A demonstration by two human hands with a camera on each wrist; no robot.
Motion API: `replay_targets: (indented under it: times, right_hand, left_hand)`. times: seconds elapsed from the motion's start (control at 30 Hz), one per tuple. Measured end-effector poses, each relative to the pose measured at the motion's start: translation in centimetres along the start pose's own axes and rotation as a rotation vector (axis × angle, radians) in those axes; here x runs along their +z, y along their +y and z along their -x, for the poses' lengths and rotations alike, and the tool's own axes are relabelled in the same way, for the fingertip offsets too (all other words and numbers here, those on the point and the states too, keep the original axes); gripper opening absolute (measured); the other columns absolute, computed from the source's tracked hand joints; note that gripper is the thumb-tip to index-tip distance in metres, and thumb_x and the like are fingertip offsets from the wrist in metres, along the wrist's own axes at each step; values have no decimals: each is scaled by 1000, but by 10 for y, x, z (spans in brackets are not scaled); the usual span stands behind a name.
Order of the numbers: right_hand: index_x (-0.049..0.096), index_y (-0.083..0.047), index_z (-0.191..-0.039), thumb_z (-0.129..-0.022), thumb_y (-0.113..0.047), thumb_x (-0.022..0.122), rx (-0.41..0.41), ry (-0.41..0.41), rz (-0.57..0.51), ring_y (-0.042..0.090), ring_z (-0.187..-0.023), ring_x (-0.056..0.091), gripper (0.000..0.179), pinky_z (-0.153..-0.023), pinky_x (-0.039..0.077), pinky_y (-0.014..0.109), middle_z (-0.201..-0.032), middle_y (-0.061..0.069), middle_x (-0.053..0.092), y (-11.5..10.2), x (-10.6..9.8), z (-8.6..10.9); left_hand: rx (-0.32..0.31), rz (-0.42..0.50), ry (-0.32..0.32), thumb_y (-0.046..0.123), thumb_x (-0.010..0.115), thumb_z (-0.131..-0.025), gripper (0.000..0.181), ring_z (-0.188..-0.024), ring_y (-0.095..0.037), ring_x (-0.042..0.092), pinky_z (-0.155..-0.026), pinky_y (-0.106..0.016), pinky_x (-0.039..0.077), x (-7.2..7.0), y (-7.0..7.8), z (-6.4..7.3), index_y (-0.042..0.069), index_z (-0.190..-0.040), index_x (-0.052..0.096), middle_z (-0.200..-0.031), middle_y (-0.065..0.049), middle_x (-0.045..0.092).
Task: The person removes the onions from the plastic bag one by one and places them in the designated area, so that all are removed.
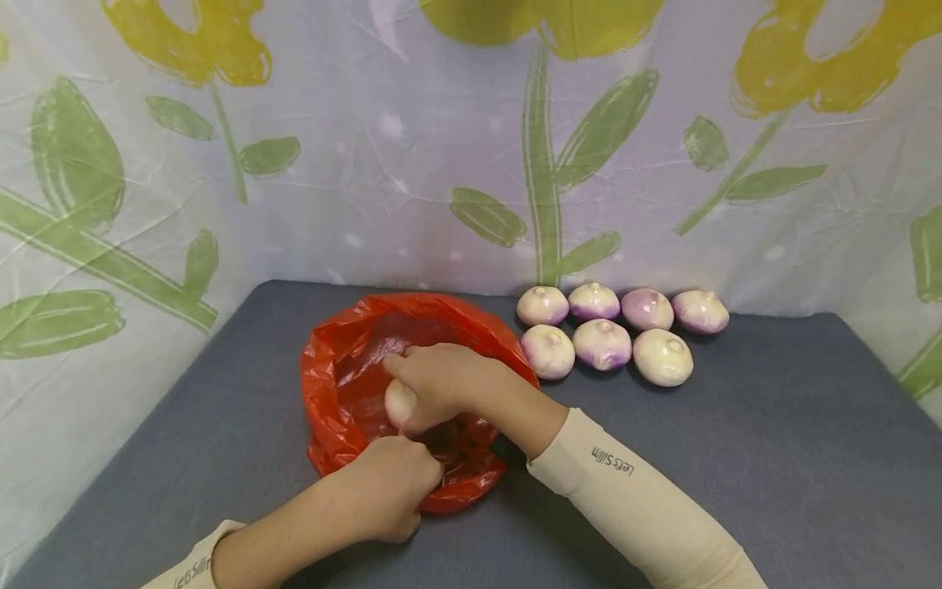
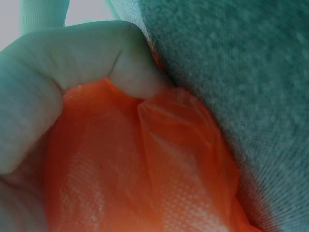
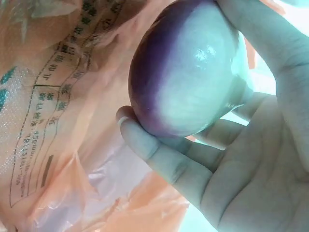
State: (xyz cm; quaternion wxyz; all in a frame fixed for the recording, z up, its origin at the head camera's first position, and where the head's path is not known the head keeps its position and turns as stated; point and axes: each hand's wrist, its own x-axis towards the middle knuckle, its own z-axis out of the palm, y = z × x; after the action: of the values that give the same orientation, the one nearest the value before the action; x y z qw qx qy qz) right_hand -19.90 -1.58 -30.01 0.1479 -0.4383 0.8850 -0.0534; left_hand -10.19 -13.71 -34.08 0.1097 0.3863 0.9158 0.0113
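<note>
A red plastic bag [image 1: 412,307] stands on the table with its mouth spread wide. Inside that mouth, my right hand [image 1: 449,383] holds a turnip [image 1: 400,402] between thumb and fingers. The turnip [image 3: 193,72] is glossy, white on one side and purple on the other in the right wrist view, with printed bag film behind it. My left hand [image 1: 386,487] grips the bag's near rim. Up close in the left wrist view, its curled fingers [image 2: 91,53] pinch the folded red film [image 2: 111,164]. The bottom of the bag is mostly hidden by my hands.
Several more white-and-purple turnips [image 1: 603,343] sit in two rows right of the bag, toward the back of the grey table [image 1: 736,466]. A flower-printed cloth [image 1: 412,164] hangs along the table's back edge.
</note>
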Motion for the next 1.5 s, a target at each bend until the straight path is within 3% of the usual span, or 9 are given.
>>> replay_targets:
  times: [0.2, 0.43, 0.83, 1.2, 1.5]
  right_hand:
    - [54, -19, -132, -76, -47, 81, 3, 55, -22, 18, -99, 60, 68, -95, 48, 37, -117, -1, 62, 3, -3, 7]
    - [52, -17, -138, -74, -49, 83, 9, 78, -52, 15, -96, 58, 78, -90, 49, 34, -114, -1, 60, 7, -10, 19]
    - [57, -20, -120, -76, -50, 81, -22, 197, -57, 12, -83, 56, 59, -78, 47, 29, -102, -6, 55, 5, -15, 49]
    - [57, -19, -125, -74, -43, 86, -53, 287, -97, 6, -86, 55, 63, -81, 46, 27, -104, -9, 56, 6, -24, 78]
    - [55, -14, -131, -74, -40, 85, -34, 358, -135, 7, -93, 55, 69, -84, 46, 28, -112, -9, 59, 16, -19, 102]
  left_hand:
    - [3, 2, -14, 10, 83, -66, 23, -52, -10, 38, -51, -31, 39, 1, 1, -1, 17, -68, 60, -57, 9, 43]
    - [-11, 2, -14, 12, 83, -65, 22, -52, -11, 41, -52, -32, 43, 0, 0, -1, 16, -70, 62, -58, 8, 44]
    - [-27, 19, -30, 11, 83, -66, 22, -52, -11, 40, -52, -30, 41, -1, 0, 0, 15, -72, 62, -58, 8, 43]
    - [-27, 18, -31, 9, 82, -66, 22, -52, -11, 39, -51, -31, 40, -1, 1, -1, 16, -70, 61, -57, 8, 43]
    - [-24, 16, -43, 9, 82, -67, 23, -55, -12, 42, -54, -32, 42, -1, 0, -1, 17, -70, 60, -60, 8, 44]
